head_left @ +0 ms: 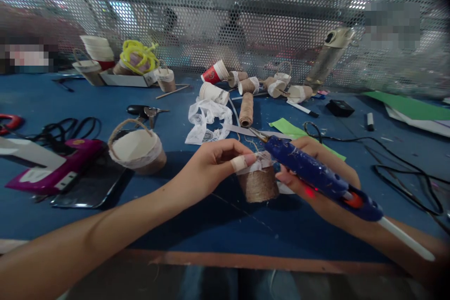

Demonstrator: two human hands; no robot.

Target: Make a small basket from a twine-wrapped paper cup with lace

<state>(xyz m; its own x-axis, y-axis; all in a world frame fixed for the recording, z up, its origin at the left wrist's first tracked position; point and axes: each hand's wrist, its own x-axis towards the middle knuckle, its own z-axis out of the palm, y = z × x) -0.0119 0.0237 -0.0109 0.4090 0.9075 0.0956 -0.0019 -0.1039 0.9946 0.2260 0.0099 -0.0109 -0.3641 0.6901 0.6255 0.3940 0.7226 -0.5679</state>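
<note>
A small twine-wrapped cup (260, 188) with white lace around its rim is between my hands, just above or on the blue table. My left hand (207, 164) pinches the cup's lace-covered rim, thumb outside; a bandage wraps the thumb. In my right hand (333, 158) is a blue glue gun (305, 164), its metal nozzle pointing up and left over the cup, a white glue stick out of its back end. My right thumb is near the cup's right side. Left of my left hand stands a finished-looking twine basket (149, 161) with lace rim and arched handle.
Behind lie white lace (211, 119), a twine spool (246, 110), stacked paper cups (214, 72) and several small baskets. Scissors (149, 113), a phone (93, 187) and a purple device (59, 168) are left. Black cable (379, 143) runs right. Perforated metal (204, 18) stands behind.
</note>
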